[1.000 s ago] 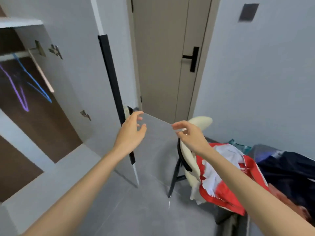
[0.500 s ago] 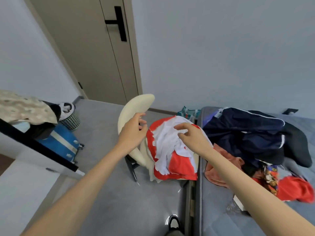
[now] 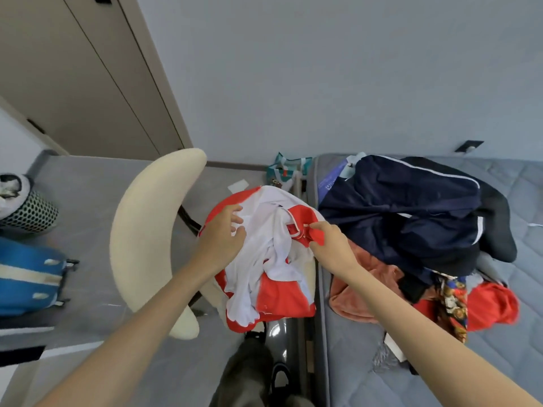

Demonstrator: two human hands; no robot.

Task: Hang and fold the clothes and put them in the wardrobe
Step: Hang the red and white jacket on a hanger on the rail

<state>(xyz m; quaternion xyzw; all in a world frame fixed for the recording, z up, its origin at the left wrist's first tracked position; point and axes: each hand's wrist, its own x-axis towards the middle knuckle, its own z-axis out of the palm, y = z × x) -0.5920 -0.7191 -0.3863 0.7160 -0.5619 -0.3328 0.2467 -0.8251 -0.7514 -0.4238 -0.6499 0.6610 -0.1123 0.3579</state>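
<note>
A red and white garment (image 3: 264, 277) lies heaped on the seat of a cream chair (image 3: 141, 236). My right hand (image 3: 330, 245) pinches a red edge of that garment near its top. My left hand (image 3: 223, 236) rests on the garment's left side with its fingers loosely curled over the white cloth. On the grey bed (image 3: 499, 362) to the right sits a pile of clothes: a navy jacket (image 3: 405, 212), a pink-orange piece (image 3: 361, 289), a patterned piece (image 3: 452, 304) and a red piece (image 3: 490, 306). The wardrobe is out of view.
A blue suitcase (image 3: 26, 277) and a mesh basket (image 3: 26, 210) stand on the floor at the left. A closed beige door (image 3: 82, 69) is at the back left. A teal bag (image 3: 286, 171) sits by the wall behind the chair. My leg and shoe (image 3: 249, 371) show below.
My view has swung from the wardrobe door down to the chair and bed. Both hands have come down onto the red and white garment, and the right hand has pinched its red edge.
</note>
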